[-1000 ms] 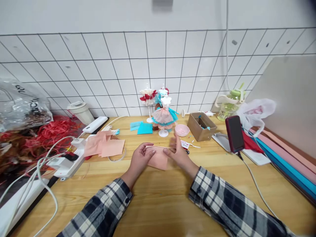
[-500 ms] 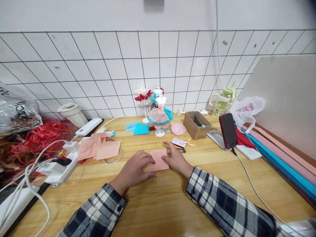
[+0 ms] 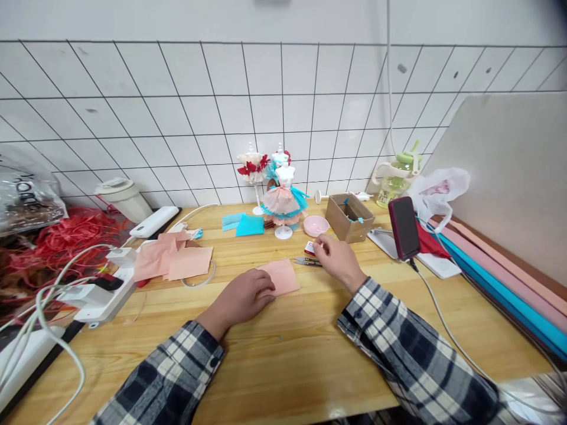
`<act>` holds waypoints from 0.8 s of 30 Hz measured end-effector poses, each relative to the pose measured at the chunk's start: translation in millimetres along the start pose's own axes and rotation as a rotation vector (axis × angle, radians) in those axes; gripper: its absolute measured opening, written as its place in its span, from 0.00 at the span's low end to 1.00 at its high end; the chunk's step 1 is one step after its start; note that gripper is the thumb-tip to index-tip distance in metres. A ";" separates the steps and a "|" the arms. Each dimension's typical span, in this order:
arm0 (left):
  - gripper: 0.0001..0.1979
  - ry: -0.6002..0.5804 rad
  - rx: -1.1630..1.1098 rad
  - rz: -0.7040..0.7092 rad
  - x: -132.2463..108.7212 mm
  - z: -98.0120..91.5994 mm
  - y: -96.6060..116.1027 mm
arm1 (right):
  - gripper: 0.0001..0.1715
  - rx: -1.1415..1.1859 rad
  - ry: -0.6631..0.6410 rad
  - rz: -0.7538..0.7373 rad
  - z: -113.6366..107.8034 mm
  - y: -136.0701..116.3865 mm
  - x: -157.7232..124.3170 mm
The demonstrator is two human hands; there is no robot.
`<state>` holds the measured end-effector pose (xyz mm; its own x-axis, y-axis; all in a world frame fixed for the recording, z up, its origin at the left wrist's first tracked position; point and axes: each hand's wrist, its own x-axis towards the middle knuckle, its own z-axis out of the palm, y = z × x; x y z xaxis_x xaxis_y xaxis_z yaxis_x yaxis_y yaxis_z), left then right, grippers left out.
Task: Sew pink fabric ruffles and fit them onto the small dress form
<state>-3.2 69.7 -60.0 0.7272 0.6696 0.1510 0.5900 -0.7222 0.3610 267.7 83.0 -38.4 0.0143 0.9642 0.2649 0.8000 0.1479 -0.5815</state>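
Note:
A folded peach-pink sheet [image 3: 281, 277] of thin, paper-like material lies on the wooden table in front of me. My left hand [image 3: 248, 290] rests on its left edge, fingers curled together over it and thumb alongside. Beyond the sheet, to the right, my right hand [image 3: 339, 260] has its thumb and forefinger drawn together over a small red and white box [image 3: 310, 248], partly covering it. Small thread snips [image 3: 306, 261] lie just below those fingers, blades toward the left; their handle end runs under the hand. What the right fingertips grip is hidden.
Miniature dress forms [image 3: 283, 200] in ruffled outfits stand at the back, beside blue folded pieces [image 3: 249, 225], a pink bowl [image 3: 316, 225] and a cardboard box [image 3: 349, 218]. More peach sheets [image 3: 190, 263] and a power strip [image 3: 110, 301] lie left. A propped phone [image 3: 404, 228] stands right.
My right hand has left the peach sheet and moved right and away from me, to the small box and snips. My left hand stays at the sheet, its fingers closer together. The view tilted slightly.

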 end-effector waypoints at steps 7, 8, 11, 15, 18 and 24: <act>0.10 0.061 -0.074 -0.040 0.0 4.0 -6.2 | 0.45 0.059 -0.353 -0.557 20.7 -14.4 -21.0; 0.09 0.069 -0.097 -0.055 0.2 4.0 -7.0 | 0.46 0.049 -0.409 -0.570 24.7 -14.9 -22.7; 0.09 0.066 -0.149 -0.082 1.2 3.2 -7.2 | 0.32 -0.015 -0.421 -0.537 34.3 -13.7 -23.4; 0.10 0.071 -0.211 -0.096 0.8 2.7 -4.5 | 0.12 -0.046 -0.368 -0.528 41.3 -9.7 -18.8; 0.23 0.091 -0.179 -0.177 -0.4 3.9 -4.4 | 0.11 -0.009 -0.376 -0.481 43.4 -7.0 -15.9; 0.16 0.104 -0.087 -0.260 2.4 6.9 -8.5 | 0.16 0.116 -0.409 -0.246 43.5 -6.1 -16.8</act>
<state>-4.1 76.2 -69.1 0.5133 0.8475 0.1351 0.7162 -0.5098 0.4766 236.4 75.4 -72.8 -0.4223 0.9015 0.0947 0.6778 0.3834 -0.6274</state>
